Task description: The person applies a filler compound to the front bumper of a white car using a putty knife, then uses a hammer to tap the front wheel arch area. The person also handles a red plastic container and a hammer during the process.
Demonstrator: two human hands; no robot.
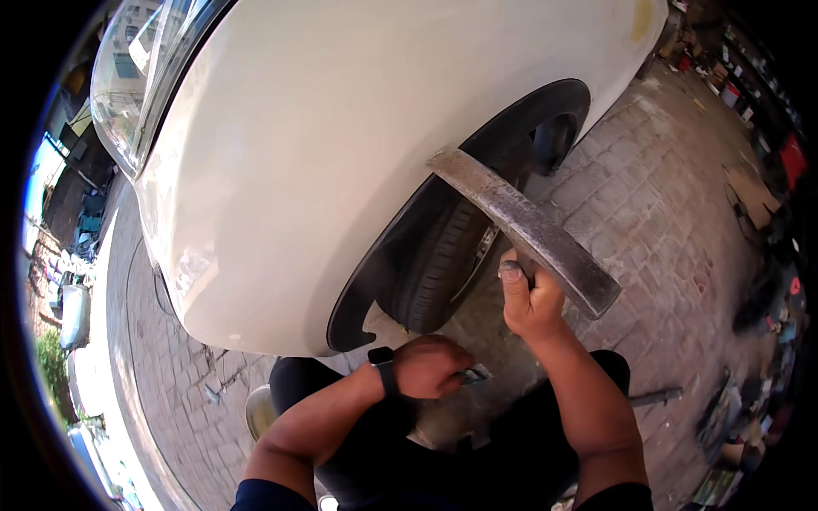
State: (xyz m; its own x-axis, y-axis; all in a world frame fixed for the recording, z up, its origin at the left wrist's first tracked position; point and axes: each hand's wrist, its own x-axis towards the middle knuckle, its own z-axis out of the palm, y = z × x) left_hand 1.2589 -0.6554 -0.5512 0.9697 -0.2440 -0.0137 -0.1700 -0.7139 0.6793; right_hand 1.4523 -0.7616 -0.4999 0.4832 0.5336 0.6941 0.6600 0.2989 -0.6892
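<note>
Head view: right hand [537,305] clamped on hammer [532,226], left hand [430,366] round small object [477,373]; slipping could dent fender [315,162] at arch edge.

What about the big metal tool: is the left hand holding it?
No: the right hand grips the big metal tool; the left hand is apart from it.

No legible text, numbers or signs: none readable on car [298,170], tyre [436,268], tool [532,232] or watch [383,358].

One car [281,170], one tire [437,268], apparently one hammer [528,225].
</note>
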